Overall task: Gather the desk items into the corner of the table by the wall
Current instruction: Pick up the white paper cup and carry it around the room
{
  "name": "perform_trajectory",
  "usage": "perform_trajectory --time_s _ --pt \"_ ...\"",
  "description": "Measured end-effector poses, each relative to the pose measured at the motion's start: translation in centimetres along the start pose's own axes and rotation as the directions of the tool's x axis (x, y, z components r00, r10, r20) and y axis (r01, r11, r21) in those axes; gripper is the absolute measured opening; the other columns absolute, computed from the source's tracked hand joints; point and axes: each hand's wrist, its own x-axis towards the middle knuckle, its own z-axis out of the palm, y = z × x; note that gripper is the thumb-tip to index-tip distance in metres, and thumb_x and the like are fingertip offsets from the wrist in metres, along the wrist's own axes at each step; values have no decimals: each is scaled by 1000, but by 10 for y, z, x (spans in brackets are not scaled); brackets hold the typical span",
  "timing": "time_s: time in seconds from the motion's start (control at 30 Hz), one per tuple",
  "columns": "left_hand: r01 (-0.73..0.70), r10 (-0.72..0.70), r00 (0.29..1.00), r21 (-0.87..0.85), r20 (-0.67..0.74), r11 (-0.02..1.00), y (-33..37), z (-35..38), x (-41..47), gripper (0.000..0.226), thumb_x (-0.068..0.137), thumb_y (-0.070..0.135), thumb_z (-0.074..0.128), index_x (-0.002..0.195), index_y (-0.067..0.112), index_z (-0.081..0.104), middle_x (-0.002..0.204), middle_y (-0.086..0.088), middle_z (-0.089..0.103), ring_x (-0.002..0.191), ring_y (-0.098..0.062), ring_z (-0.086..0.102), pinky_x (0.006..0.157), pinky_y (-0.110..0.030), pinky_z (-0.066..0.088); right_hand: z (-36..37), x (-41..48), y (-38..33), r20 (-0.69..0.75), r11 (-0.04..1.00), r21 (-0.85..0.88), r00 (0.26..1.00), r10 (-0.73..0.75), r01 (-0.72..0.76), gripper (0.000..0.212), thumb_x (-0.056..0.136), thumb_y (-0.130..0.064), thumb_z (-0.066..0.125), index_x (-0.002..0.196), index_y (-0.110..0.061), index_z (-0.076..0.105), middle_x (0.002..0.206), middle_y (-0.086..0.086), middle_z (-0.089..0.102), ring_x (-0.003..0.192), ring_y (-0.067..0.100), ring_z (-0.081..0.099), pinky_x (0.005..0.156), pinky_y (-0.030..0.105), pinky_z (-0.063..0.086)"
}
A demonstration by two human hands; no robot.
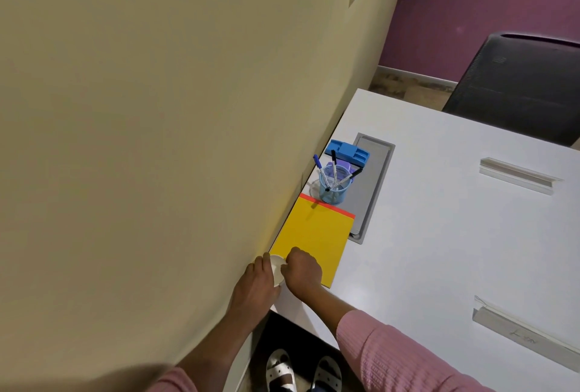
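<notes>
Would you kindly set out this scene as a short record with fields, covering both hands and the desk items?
left hand: holds a small white round object, next to the wall
right hand: fingers curled on the same object, over the pad's near corner
pad: flat yellow pad with a red strip, lying along the wall
cup: blue mesh cup holding markers, at the pad's far end
beyond the cup: blue plastic block
surface: white table with a grey hatch
</notes>
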Motion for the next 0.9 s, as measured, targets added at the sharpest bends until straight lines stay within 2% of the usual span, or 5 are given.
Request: perform_trajectory --time_s 0.17,0.37,0.6,0.77,0.9 --pt "11 -10 1000 -40 17 999 -4 0 -2 95 28 39 94 107 3 58 82 -6 63 65 -18 63 48 -24 51 -2 1 -8 31 986 123 993 112 -115 17 80 -22 63 92 -10 66 96 9 68 84 25 61 61 27 40" --pt "31 -29 999 -86 24 996 -4 -5 -4 100 33 43 93 114 7 46 89 -6 62 69 -18 65 51 -24 52 -4 -2 -9 43 982 155 994 101 -107 21 77 -24 63 90 -9 69 93 9 70 73 21 53 59 26 40" --pt "20 -22 1000 -198 -10 980 -3 -15 -10 102 49 38 93 128 6 38 117 -16 61 99 -30 64 73 -35 57 -23 -12 -8 8 976 208 998 67 -67 21 80 -18 60 95 -7 69 98 11 69 83 24 59 63 27 39" --pt "24 -30 999 -235 -23 972 6 -33 -17 96 70 44 80 142 6 29 141 -11 43 125 -26 47 95 -32 47 -42 -22 -10 -37 968 242 997 72 -61 17 79 -18 62 91 -8 68 97 10 69 77 19 53 65 29 43" --pt "-27 14 999 -249 -52 968 11 -42 -16 97 72 43 79 143 5 26 144 -12 40 128 -26 43 97 -33 45 -57 -31 -6 -75 961 273 994 76 -53 18 81 -18 63 95 -7 69 100 9 69 80 18 52 66 27 42"
